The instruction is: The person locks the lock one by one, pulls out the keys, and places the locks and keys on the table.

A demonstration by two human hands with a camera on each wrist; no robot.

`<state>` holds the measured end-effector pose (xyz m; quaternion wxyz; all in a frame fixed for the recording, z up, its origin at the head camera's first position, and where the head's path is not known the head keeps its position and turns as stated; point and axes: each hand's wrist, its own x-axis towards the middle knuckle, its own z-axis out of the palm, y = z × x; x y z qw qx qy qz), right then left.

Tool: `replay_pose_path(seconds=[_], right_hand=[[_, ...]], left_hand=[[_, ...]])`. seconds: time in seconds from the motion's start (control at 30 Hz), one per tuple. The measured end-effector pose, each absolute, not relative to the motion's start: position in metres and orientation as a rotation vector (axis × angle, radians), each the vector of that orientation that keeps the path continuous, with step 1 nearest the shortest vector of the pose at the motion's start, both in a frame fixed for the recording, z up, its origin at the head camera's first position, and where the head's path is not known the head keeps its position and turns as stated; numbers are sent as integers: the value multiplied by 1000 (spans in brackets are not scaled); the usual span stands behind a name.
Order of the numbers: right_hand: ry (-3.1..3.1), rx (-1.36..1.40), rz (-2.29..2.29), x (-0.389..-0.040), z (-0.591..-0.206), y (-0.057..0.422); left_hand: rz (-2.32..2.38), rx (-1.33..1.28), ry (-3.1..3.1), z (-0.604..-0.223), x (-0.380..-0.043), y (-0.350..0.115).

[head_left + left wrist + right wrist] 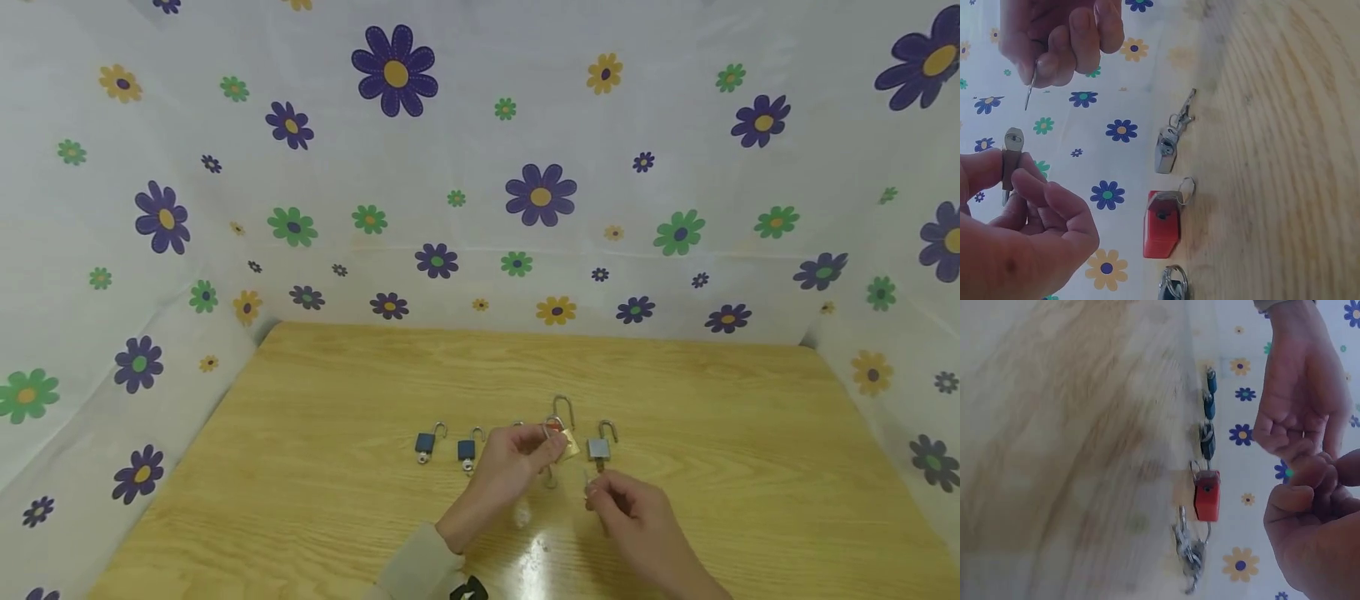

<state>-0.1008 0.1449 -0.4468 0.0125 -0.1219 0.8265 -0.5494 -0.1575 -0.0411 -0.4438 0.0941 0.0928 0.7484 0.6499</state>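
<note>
In the head view my left hand point(513, 458) holds a brass padlock point(572, 445) up by its sides, above the row of locks. The left wrist view shows the keyhole end of this padlock point(1014, 140) between thumb and fingers. My right hand point(637, 510) pinches a thin key point(1030, 89), its blade pointing toward the keyhole and apart from it. Behind my left hand a red padlock point(1161, 232) stands on the table, mostly hidden in the head view. Right of it lies a silver padlock point(598, 448) with its shackle open and keys attached.
Two blue padlocks point(425, 442) point(467, 450) with open shackles and keys lie left of my left hand. Another dark padlock point(1207, 441) sits beside the red one. The wooden table point(315, 517) is bordered by a flowered cloth point(480, 150) at the back and sides.
</note>
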Motion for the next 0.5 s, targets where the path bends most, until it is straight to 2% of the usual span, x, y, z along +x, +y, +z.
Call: replay_pose_path(seconds=[0.2, 0.37, 0.5], right_hand=[[2788, -318, -1488, -109, -444, 160], [2809, -119, -1296, -117, -448, 175], [2792, -4, -1169, -122, -453, 186]], left_hand=[[1924, 271, 2260, -435, -151, -43], [1937, 272, 2265, -419, -143, -45], [1933, 259, 2268, -423, -145, -47]])
